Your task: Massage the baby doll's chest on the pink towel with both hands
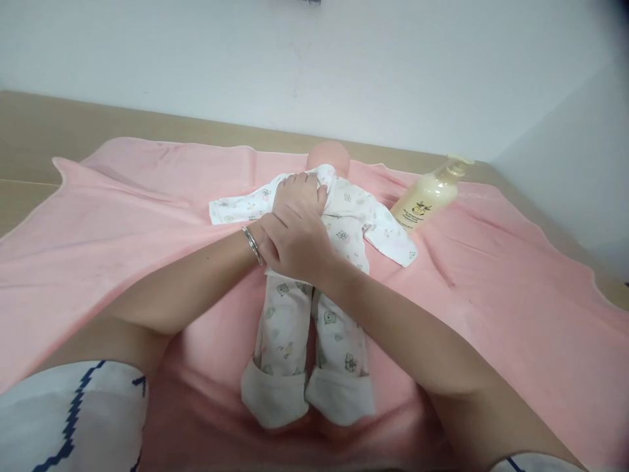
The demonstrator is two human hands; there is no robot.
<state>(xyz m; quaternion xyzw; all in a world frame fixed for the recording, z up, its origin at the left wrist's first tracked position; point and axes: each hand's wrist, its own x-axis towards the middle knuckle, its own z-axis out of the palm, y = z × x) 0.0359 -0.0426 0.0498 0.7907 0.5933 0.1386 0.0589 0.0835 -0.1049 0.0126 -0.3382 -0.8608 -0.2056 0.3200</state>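
Observation:
A baby doll [328, 157] in a white patterned top [346, 196] and matching trousers [285, 328] lies stretched out, its head away from me and its sleeves spread. My left hand [297, 189] rests flat on the upper body of the doll, a silvery bangle [252, 245] round its wrist. Across the back of that hand and its wrist lies my right hand [299, 244], its fingers wrapped over them. The trouser cuffs [275, 398] are turned up, pale and wide. My hands cover part of the doll's top.
A pink blanket [472, 314] with folds spreads under the doll on a wooden surface [29, 137]. Near the doll's sleeve on the right, a pale yellow pump bottle [427, 196] with a cow picture leans at a slant. A white wall [196, 59] rises behind.

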